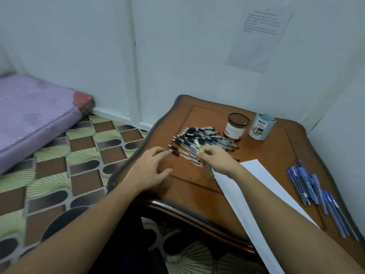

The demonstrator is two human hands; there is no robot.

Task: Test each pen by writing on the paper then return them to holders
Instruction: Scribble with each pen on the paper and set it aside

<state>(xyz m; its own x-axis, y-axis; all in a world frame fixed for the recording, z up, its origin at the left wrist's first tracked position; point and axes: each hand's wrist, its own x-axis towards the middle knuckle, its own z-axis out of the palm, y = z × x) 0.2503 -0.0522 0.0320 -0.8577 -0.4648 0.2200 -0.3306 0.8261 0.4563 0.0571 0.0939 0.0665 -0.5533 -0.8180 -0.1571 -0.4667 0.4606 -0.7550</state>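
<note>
Two bare hands reached over a brown wooden table in the head camera's view. The left hand lay flat on the tabletop with its fingers straight and spread, holding nothing, its fingertips just beside the near end of a pile of black pens. The right hand had its fingers curled and pinched a green pen, which stood tilted, its top sticking up past the fingers and its lower end pointing down near the corner of a white sheet of paper. The paper lay flat under the right forearm, running toward the table's near edge. The black pens lay loose in the middle of the table. Behind them stood two holders, touching or nearly so: a dark round holder and a pale blue holder. A row of blue pens lay near the table's right edge, well apart from the holders. On the patterned floor to the left lay a purple mattress.
</note>
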